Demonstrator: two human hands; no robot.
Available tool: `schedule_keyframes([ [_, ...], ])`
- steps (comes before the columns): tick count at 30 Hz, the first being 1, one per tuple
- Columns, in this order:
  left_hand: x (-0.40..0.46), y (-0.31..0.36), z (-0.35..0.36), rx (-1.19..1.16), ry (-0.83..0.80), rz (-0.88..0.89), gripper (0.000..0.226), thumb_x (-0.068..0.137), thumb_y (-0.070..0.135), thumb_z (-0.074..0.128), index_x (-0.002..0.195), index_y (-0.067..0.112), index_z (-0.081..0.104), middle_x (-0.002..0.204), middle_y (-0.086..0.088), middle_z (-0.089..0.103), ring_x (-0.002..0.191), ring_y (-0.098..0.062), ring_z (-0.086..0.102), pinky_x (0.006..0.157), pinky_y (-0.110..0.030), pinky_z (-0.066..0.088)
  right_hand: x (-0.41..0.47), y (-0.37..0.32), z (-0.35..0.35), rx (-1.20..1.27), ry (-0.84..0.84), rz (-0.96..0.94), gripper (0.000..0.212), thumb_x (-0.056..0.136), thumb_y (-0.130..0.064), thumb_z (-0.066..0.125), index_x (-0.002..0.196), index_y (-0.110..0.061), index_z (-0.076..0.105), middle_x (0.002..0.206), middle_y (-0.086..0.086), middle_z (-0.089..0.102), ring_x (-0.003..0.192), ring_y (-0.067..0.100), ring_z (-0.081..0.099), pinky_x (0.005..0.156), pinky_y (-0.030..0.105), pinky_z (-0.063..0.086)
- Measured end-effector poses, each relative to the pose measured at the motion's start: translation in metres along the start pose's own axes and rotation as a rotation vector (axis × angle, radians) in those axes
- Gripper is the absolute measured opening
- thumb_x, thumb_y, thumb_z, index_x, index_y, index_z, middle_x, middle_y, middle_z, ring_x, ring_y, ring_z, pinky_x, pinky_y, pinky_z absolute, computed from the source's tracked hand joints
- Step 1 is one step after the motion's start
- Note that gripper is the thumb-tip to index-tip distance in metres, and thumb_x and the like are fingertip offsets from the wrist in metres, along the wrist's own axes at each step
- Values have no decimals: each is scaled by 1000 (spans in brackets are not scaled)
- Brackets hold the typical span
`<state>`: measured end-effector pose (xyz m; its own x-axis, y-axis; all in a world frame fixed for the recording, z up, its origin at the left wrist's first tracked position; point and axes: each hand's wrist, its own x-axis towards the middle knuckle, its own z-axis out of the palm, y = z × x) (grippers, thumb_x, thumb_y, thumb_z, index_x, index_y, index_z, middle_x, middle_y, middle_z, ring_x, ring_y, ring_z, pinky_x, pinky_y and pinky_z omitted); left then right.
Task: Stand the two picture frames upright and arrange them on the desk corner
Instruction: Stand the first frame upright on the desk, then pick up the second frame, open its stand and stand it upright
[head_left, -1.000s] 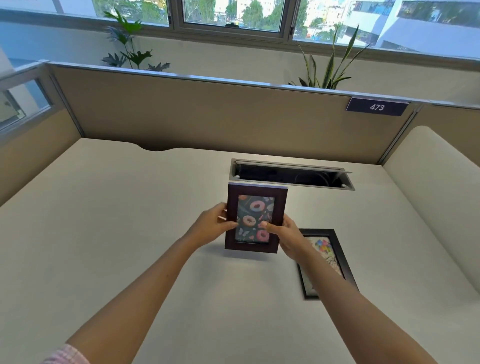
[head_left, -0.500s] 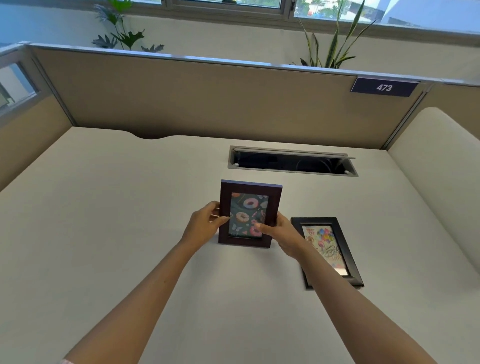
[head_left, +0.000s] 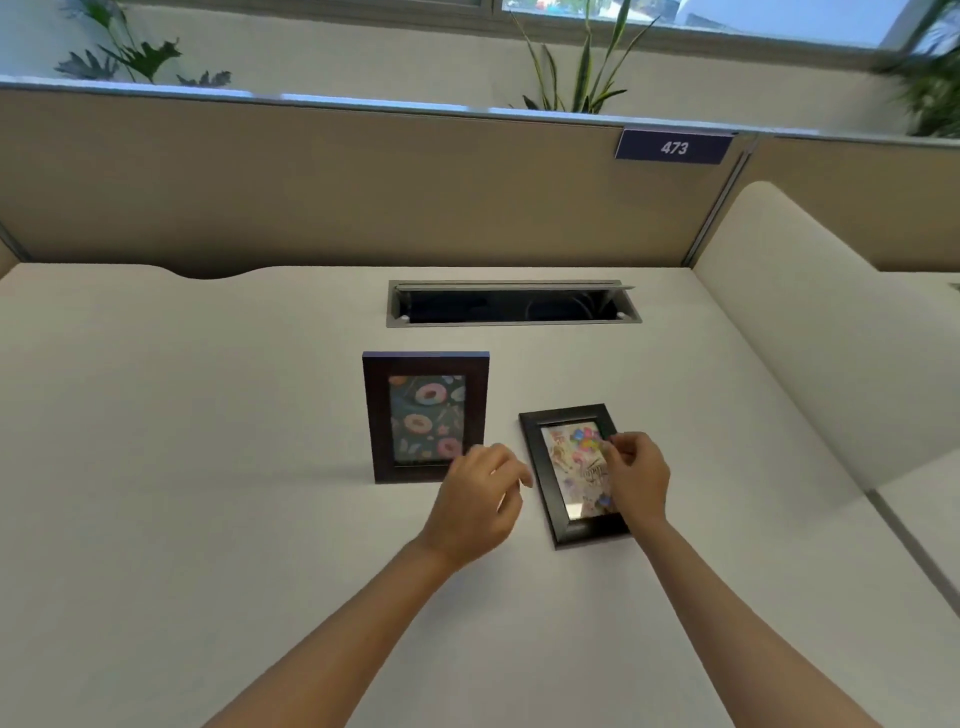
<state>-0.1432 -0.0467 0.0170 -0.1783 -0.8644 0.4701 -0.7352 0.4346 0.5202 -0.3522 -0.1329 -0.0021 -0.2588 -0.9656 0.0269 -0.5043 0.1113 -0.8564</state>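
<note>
A dark brown frame with a donut picture (head_left: 423, 415) stands upright on the white desk (head_left: 208, 467), untouched. To its right a black frame with a colourful drawing (head_left: 563, 457) lies flat, face up. My left hand (head_left: 475, 501) hovers between the two frames, fingers loosely curled and holding nothing. My right hand (head_left: 636, 475) is over the right side of the black frame, fingertips pinched near its right edge; whether it grips the frame is unclear.
An open cable slot (head_left: 511, 304) is set into the desk behind the frames. Beige partition panels (head_left: 363, 187) close the back, with a "473" label (head_left: 674, 148). A white curved divider (head_left: 821, 338) rises at the right. Plants stand behind the partition.
Both hands let go of the donut frame, which now stands alone. They moved right: the left hand to the gap between the frames, the right hand onto the black frame.
</note>
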Motion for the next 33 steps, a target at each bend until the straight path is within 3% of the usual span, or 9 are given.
schedule_keyframes([
  [3,-6,7,35,23,-180,-118,28,88,25,51,113,17,59,119,-3,58,109,-22,53,88,-42,46,2,21,-18,-189,-1,26,28,83,-20,68,106,-5,60,109,15,59,102,33,57,86,39,45],
  [5,-9,9,55,63,-308,-273,55,92,44,46,138,14,40,147,-7,40,136,-24,33,109,-43,32,0,29,-25,-299,-77,78,44,81,-27,71,116,-4,57,118,17,54,109,36,52,95,43,39],
  [7,-13,7,69,109,-410,-364,77,91,60,36,148,12,17,159,-6,15,147,-22,8,116,-43,14,-1,33,-27,-360,-134,68,52,81,-31,71,121,-3,55,120,18,52,111,35,49,97,43,37],
  [10,-16,2,81,186,-454,-359,89,85,72,26,150,15,7,161,-1,2,148,-18,-4,117,-43,5,0,34,-26,-369,-169,13,47,84,-28,68,120,0,54,117,20,54,108,33,50,94,41,40],
  [17,-23,-4,87,291,-406,-322,92,80,79,7,150,20,12,161,6,3,147,-11,-6,116,-37,3,5,30,-14,-471,-198,-2,40,96,-34,48,108,4,52,107,23,58,95,34,56,77,38,43],
  [23,-21,0,85,134,-307,-358,80,86,70,23,150,22,18,157,13,9,146,-5,1,117,-32,4,12,29,-6,-409,-195,9,28,99,-38,37,92,-10,38,87,14,63,64,22,54,49,29,35],
  [26,-10,10,77,-230,-135,-514,63,92,54,32,147,24,25,155,12,23,143,-3,17,119,-36,17,25,25,-11,-226,-197,68,30,98,-39,37,92,-9,39,87,14,63,60,12,50,45,27,33],
  [28,0,17,70,-408,21,-616,54,94,48,35,143,24,36,149,8,38,137,-4,32,116,-35,28,38,15,-14,2,-252,215,33,97,-40,39,92,-7,43,86,9,59,66,13,53,49,27,37],
  [33,29,35,62,-473,181,-581,29,99,32,38,124,26,53,123,10,55,120,-3,48,105,-32,40,62,2,-30,813,-613,692,25,98,-23,34,79,-10,46,50,1,44,34,12,35,34,18,29],
])
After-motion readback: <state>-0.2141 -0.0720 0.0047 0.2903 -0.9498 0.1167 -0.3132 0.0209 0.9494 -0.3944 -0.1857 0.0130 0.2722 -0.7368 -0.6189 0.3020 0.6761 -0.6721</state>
